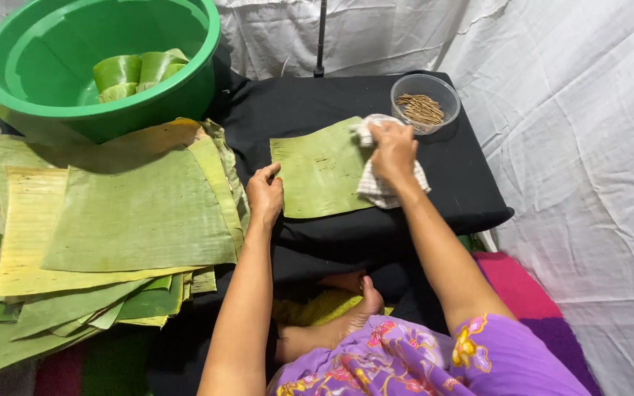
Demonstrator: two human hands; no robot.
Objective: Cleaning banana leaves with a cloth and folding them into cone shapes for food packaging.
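A square piece of green banana leaf (321, 169) lies flat on a small table draped in black cloth (449, 187). My left hand (265, 193) presses on the leaf's lower left corner, fingers flat. My right hand (392, 150) grips a white checked cloth (376, 187) and holds it against the leaf's right edge. The cloth hangs down past my wrist onto the black surface.
A thick stack of cut banana leaves (111, 220) lies to the left. Behind it stands a green plastic basin (53, 73) with rolled leaf pieces (137, 73) inside. A clear bowl of small sticks (425, 103) sits at the table's far right corner. White sheeting surrounds the area.
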